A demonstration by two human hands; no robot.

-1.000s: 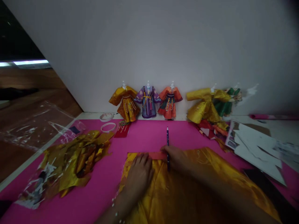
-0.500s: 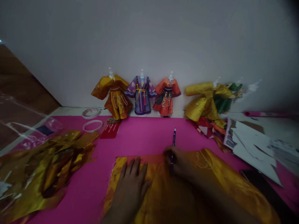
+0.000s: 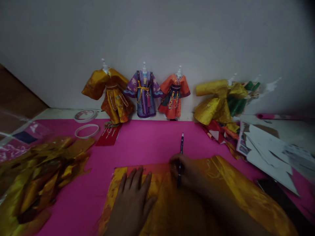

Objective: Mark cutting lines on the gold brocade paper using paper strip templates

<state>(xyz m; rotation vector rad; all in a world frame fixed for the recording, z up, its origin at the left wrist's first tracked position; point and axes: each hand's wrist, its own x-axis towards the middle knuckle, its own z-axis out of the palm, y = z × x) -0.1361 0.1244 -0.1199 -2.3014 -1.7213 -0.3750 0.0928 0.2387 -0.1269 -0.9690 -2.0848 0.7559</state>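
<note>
Golden-orange fabric [image 3: 172,206] with a satin sheen lies across the near part of the pink mat, with a reddish strip [image 3: 155,168] along its far edge. My left hand [image 3: 133,196] rests flat on the fabric's left side, fingers spread towards that strip. In my right hand [image 3: 185,172] is a slim dark patterned pencil [image 3: 182,147], held nearly upright near the far edge of the cloth. Its lower end points down at the fabric; whether it touches cannot be made out. A light loose thread [image 3: 211,170] lies on the cloth to the right.
Small dressed doll forms, such as the purple-robed one [image 3: 145,93], line the wall. Golden scraps [image 3: 49,173] and white tape rings [image 3: 87,131] are at left, near a red card [image 3: 108,135]. White paper pieces [image 3: 268,150] and a dark flat object [image 3: 283,200] lie at right.
The view has shifted, so the left-hand items and dolls sit further left. My right hand and the pencil have moved slightly left in view; my left hand stays flat on the fabric.
</note>
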